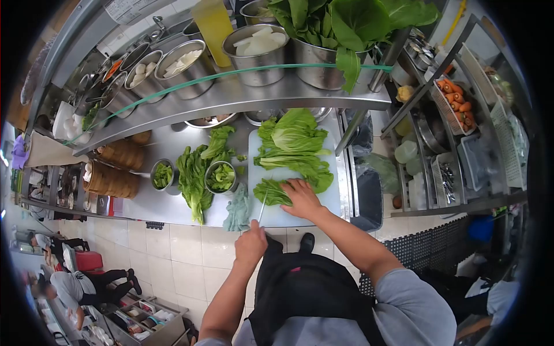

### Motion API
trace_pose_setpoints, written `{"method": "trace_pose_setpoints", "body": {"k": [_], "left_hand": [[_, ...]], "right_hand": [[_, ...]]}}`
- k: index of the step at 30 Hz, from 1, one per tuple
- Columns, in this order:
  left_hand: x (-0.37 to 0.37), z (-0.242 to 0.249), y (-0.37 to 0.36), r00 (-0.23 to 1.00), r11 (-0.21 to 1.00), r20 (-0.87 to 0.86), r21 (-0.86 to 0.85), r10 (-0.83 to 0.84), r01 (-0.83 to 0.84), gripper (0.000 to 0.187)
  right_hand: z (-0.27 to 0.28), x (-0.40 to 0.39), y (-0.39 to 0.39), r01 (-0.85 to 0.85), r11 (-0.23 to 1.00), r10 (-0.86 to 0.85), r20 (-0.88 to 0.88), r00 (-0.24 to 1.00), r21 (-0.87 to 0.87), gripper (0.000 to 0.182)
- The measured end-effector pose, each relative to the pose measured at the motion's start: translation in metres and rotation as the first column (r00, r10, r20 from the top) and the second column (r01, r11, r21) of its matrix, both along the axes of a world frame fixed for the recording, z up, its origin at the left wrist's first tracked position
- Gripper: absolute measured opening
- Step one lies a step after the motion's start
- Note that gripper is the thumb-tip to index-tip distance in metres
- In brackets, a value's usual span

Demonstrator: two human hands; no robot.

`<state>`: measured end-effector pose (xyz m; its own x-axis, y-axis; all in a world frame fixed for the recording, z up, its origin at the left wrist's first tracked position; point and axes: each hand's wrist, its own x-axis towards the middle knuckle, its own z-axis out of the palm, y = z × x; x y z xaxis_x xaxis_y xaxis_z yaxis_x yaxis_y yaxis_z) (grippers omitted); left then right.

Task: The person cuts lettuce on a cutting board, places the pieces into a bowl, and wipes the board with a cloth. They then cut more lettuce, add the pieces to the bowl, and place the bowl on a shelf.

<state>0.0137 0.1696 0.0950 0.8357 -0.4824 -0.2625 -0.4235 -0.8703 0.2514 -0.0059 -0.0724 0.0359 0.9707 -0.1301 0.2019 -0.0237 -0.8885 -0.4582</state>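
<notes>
A green leafy lettuce piece (269,191) lies at the near side of a white cutting board (288,215). My right hand (301,199) rests on its right end, fingers curled over the leaves and pressing them to the board. In my left hand (251,245) is a knife (264,206), its handle wrapped by the closed fingers. The narrow-looking blade points away from me and meets the left part of the leaves. Farther up the board sit more lettuce heads (300,131). Beside the board's left edge is a crumpled green cloth (236,211).
Left of the board stand two metal cups of cut greens (221,176) (163,175), with whole lettuce (195,179) between them. Bamboo steamers (112,180) stand farther left. An overhead steel shelf (231,99) carries several metal pots (255,55). A black bin (367,199) adjoins the table's right side.
</notes>
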Motion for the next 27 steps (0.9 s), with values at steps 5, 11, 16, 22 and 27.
{"method": "trace_pose_setpoints", "body": {"k": [5,11,16,22,27], "left_hand": [[-0.007,-0.014,-0.004,0.999,0.995,-0.041,0.095,-0.017,0.021,0.026],[-0.012,-0.055,-0.011,0.998,1.000,-0.066,0.029,0.011,-0.009,0.026],[0.018,-0.045,-0.027,0.997,0.997,0.043,-0.039,-0.058,0.060,0.026],[-0.021,0.002,-0.016,0.993,0.997,-0.097,0.037,-0.066,0.070,0.029],[-0.025,-0.056,-0.027,0.995,1.000,-0.097,-0.017,-0.007,0.006,0.026]], "right_hand": [[-0.013,0.004,-0.002,-0.089,0.996,0.092,-0.152,0.984,0.031,0.053],[-0.018,-0.004,-0.006,-0.138,0.988,0.146,-0.134,0.980,0.063,0.050],[-0.012,-0.005,-0.007,-0.137,0.989,0.141,-0.080,0.987,0.059,0.046],[-0.011,0.000,0.001,-0.106,0.994,0.109,-0.120,0.987,0.036,0.041],[-0.013,0.001,-0.005,-0.152,0.985,0.165,-0.211,0.963,0.077,0.054]]}}
